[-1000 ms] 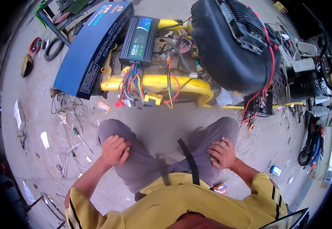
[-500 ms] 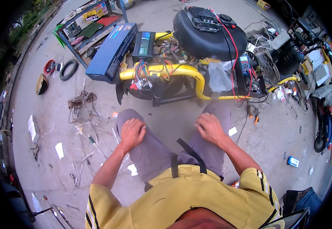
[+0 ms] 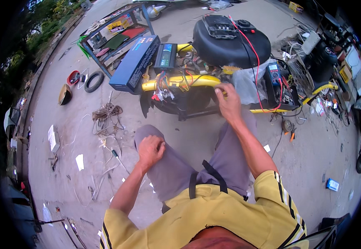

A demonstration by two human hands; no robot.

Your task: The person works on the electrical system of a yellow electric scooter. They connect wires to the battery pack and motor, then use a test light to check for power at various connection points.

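My left hand [image 3: 152, 148] rests on my left knee, its fingers loosely bent over the grey trousers and nothing held. Out in front, my right hand [image 3: 229, 101] is at the bend of a yellow frame tube [image 3: 201, 80], fingers curled over it and partly hiding it. The tube belongs to a stripped scooter. Just left of that hand, a bundle of coloured wires with white and red connectors [image 3: 162, 92] hangs over the tube. Behind the wires sits a black controller box with a finned case [image 3: 166, 56]. To the right lie clear plastic sheeting [image 3: 249, 85] and a blue-and-red multimeter [image 3: 274, 74].
A long dark blue box [image 3: 132, 64] lies across the frame's left end. On the black seat [image 3: 230, 50] is a black device [image 3: 220, 27] with red and black leads. A metal rack [image 3: 105, 68], a small tyre [image 3: 94, 81], tangled cord [image 3: 107, 112] and a screwdriver [image 3: 118, 157] are at left.
My right hand has left my right knee and reached forward to the yellow tube. My left hand stays on its knee. The view has shifted, so the scooter sits slightly further right and lower.
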